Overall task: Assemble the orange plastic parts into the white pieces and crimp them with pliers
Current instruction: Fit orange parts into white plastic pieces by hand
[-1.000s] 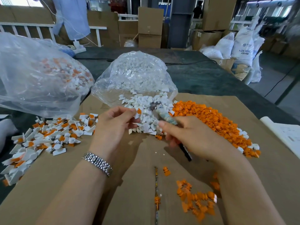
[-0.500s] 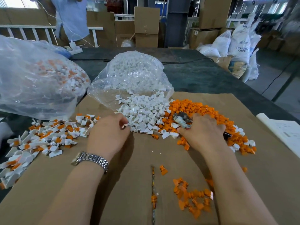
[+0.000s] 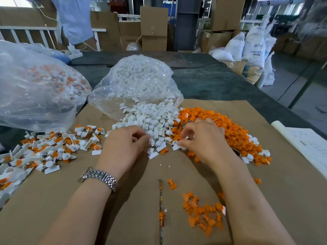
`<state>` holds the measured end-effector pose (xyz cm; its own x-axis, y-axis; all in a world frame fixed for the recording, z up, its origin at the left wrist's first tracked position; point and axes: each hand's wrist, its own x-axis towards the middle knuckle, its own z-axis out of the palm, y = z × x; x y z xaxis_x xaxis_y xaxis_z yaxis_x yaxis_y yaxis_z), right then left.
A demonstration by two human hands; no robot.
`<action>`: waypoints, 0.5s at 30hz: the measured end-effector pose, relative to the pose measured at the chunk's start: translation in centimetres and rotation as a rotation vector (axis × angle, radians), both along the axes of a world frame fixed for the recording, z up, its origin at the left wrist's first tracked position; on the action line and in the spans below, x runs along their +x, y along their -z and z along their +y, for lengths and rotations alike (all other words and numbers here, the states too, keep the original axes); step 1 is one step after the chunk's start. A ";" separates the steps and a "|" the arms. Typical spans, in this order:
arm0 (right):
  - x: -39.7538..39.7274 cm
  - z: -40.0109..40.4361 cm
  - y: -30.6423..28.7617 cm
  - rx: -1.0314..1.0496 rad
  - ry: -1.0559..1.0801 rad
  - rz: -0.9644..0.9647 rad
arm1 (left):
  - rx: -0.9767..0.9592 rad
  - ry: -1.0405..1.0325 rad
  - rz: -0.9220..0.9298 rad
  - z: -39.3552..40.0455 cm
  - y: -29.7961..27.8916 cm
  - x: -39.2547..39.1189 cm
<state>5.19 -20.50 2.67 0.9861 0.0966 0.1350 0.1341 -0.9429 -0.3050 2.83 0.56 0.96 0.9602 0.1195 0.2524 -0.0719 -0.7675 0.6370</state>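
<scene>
The heap of small orange plastic parts (image 3: pixel 224 128) lay just beyond the right hand (image 3: pixel 203 140), which pinched a white plastic piece (image 3: pixel 177 146); the left hand (image 3: pixel 123 145) curled at the loose white pieces (image 3: pixel 150 121), its hold unclear.

Pliers (image 3: pixel 185 125): mostly hidden under right hand (image 3: pixel 203 140), only a grey sliver at twelve o'clock of the knuckles. Left hand (image 3: pixel 123 145) fingertips: contents indiscernible. Left bag (image 3: pixel 35 89): cut by frame edge at nine o'clock. Paper sheet (image 3: pixel 307 145): cropped, print illegible.
</scene>
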 end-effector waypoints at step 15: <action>-1.0 2.7 0.7 -0.048 -0.277 -0.007 | -1.072 0.022 0.241 0.5 -1.2 0.0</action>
<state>4.21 -17.75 1.98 0.9202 0.3691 0.1301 0.3909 -0.8831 -0.2594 2.80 1.10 2.17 0.9750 0.1471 -0.1666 0.1370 0.1928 0.9716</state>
